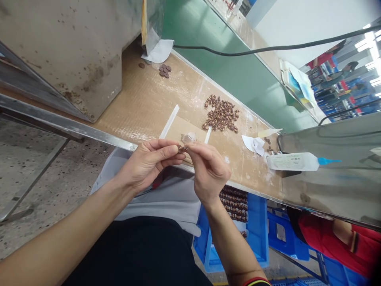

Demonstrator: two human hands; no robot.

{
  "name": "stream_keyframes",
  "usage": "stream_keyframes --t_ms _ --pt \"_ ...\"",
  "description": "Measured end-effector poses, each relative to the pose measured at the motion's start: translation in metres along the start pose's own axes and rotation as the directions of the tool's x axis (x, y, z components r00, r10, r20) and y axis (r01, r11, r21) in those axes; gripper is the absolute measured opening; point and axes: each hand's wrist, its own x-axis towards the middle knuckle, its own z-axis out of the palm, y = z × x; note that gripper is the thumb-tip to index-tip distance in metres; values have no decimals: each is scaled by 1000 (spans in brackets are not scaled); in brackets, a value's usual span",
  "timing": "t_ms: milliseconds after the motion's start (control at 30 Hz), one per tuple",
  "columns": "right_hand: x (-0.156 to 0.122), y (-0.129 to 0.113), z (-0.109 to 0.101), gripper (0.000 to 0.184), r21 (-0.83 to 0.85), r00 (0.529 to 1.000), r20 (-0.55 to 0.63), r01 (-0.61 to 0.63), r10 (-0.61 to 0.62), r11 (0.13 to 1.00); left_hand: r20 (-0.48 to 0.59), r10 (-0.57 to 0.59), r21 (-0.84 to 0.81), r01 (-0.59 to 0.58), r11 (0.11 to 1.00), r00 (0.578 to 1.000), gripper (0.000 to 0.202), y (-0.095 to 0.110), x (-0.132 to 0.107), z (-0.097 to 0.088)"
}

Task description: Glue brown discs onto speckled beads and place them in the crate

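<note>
Between the fingertips of both hands is a small brown piece with gold glints (182,149); its exact kind is too small to make out. My left hand (150,161) pinches its left end between thumb and fingers. Closed on its right end is my right hand (210,169). Just beyond the fingertips, a small clear plastic dish (189,137) sits on a cardboard sheet (181,126) with white strips at its sides. A pile of small brown and gold pieces (222,114) lies farther back on the worktable (133,99).
Several brown discs (165,71) lie near a metal housing (68,51) at left. On the right are crumpled white paper (253,144) and a white bottle with a blue nozzle (293,162). Below stands a blue crate (258,226) holding rows of pieces. Another person's red sleeve (321,236) is nearby.
</note>
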Motion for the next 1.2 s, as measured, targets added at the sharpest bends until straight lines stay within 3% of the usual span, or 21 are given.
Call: stream_keyframes --t_ms 100,333,433,600,733,867,1000,1100,1200 --pt "-1 -1 -2 20 -38 1000 7 9 -9 999 -6 -3 5 3 1000 1000 19 0 0 1" --pt "-3 -1 -4 36 52 999 18 -30 29 998 -51 -4 29 6 1000 999 21 1 -1 5" --pt "-4 -1 -4 30 0 1000 7 -7 7 1000 -70 0 45 3 999 998 21 -1 -1 6" --pt "-4 -3 -4 19 -12 997 14 -81 81 997 -83 23 107 -14 994 996 21 -3 -2 8" --pt "3 -1 -23 19 -11 994 12 -107 107 994 -64 19 199 -6 980 998 31 -4 -3 11" --pt "15 30 -70 16 -204 995 -43 -97 90 974 -66 32 248 -15 969 997 38 -6 -3 10" --pt "16 80 -112 20 -507 993 19 -90 115 857 -70 50 269 -29 963 996 36 -6 -3 10" --pt "7 107 -123 24 -576 983 75 -93 165 812 -86 52 289 -25 957 995 37 -8 -3 12" --pt "-3 119 -121 27 -574 986 73 -82 150 815 -99 53 306 -20 952 994 39 -9 -2 13"
